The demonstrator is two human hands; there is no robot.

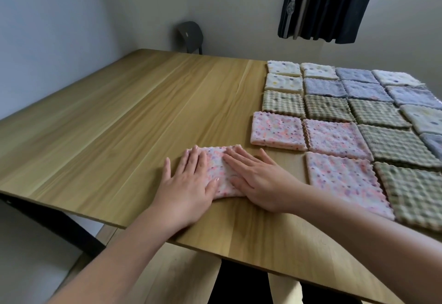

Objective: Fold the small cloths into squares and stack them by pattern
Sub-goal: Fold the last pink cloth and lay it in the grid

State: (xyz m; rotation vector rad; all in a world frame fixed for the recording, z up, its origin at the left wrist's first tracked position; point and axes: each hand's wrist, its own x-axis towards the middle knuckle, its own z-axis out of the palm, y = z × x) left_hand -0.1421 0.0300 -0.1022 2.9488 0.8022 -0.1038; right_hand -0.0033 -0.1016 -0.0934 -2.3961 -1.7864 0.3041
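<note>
Hands (189, 184) (260, 181) flat, covering most of pink cloth (218, 167)

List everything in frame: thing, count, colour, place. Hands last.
table: one, light wood, fills the middle
pink speckled cloth: one, under both hands, near edge
other pink speckled cloths: three, just right of the hands
green checked cloths: at least six, right side
blue cloths: at least five, far right
cream dotted cloths: at least five, far right
chair: one, dark, behind the table
curtain: dark, top right
hands: left hand and right hand, flat on the cloth
</note>
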